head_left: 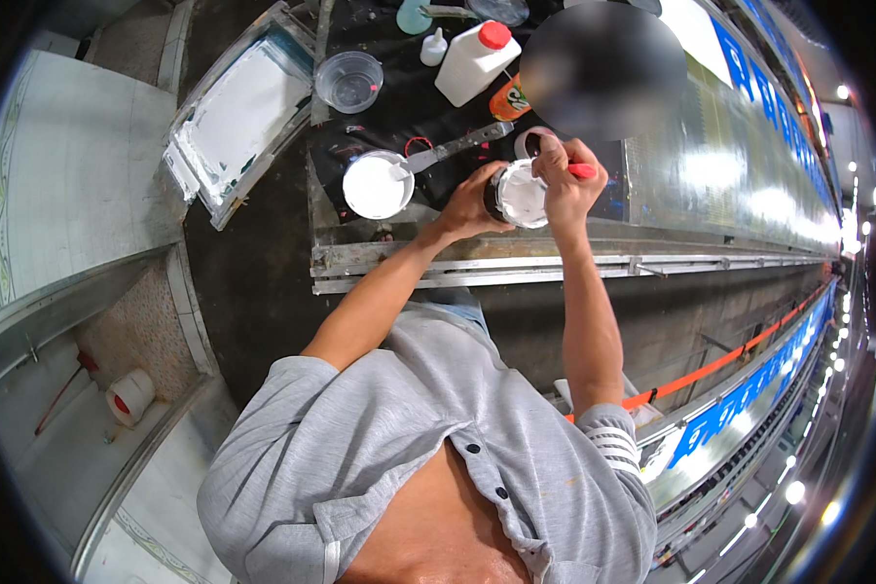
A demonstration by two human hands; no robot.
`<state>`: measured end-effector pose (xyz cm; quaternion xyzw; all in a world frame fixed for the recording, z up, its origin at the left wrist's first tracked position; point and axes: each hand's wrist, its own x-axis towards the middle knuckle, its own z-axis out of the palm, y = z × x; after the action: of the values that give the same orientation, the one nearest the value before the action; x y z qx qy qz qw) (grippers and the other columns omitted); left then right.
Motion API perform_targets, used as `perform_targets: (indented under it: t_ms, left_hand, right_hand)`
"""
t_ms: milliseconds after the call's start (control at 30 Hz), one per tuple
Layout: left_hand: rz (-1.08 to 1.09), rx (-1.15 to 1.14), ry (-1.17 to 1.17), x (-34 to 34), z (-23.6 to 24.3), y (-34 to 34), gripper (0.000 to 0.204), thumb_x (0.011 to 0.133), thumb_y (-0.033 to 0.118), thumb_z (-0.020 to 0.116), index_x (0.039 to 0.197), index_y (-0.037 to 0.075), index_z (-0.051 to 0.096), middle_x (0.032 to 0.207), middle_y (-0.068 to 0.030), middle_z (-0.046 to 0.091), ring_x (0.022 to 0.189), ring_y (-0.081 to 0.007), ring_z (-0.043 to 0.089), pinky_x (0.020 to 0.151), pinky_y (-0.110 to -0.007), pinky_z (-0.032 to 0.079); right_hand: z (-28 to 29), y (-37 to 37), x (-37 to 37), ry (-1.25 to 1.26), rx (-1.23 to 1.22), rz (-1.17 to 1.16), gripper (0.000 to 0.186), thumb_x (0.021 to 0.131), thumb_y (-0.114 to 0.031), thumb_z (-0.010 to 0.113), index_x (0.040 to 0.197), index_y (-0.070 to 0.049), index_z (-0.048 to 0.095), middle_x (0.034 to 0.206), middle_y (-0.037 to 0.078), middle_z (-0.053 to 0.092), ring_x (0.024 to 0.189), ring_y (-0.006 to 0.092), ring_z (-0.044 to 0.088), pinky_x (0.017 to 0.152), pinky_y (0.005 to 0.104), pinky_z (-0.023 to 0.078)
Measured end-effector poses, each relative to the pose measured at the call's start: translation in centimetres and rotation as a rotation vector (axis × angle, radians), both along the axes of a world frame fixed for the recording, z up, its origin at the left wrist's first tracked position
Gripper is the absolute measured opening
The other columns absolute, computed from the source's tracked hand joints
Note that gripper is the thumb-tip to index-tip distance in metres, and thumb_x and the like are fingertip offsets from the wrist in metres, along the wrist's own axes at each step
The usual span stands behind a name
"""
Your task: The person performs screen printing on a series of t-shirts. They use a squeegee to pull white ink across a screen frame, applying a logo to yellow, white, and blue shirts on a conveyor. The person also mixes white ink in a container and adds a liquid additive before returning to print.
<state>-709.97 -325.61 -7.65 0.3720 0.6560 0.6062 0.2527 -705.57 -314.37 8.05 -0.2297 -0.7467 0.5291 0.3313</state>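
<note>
A: What is closest to the viewer?

B: A person's grey shirt (311, 438), with dark buttons. Two bare forearms reach from it over a desk covered in black (389, 119).

A: How are the hands placed?

B: The left hand (470, 206) is half curled, its fingers cupped around the left side of a round, dark-walled container (526, 225). The right hand (572, 177) is folded into a near fist over the right part of the container's mouth. It grips a slim tool (582, 170) whose red end pokes out; the other end cannot be made out.

A: Where is the container, and what is inside?

B: Between the two hands, near the desk's close edge. White paste (523, 200) fills much of its mouth.

A: And beyond the hands?

B: To the left is a white-filled tub (380, 215). A spatula (448, 148) rests its blade over the tub's right side, handle slanting away to the right. Farther back are an orange can (509, 100), a clear plastic bowl (323, 88), a white jug (470, 70) with a red cap, and a small white bottle (433, 49). Left of the desk sits a framed panel (248, 107) coated in white.
</note>
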Motion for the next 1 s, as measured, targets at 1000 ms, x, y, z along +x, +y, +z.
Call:
perform_targets:
  t_ms: [1000]
  left_hand:
    - [-0.002,0.009,0.001,-0.3,0.2,0.4,0.098,0.051,0.024,0.091,0.135,0.003,0.044,0.132,-0.0142,0.054,0.121,-0.0303,0.055,0.103,-0.038,0.045]
  right_hand:
    - [-0.4,1.2,0.3,0.239,-0.337,-0.17,0.034,0.087,-0.01,0.07,0.059,-0.006,0.05,0.05,0.006,0.051,0.04,0.0116,0.046,0.04,0.0251,0.033]
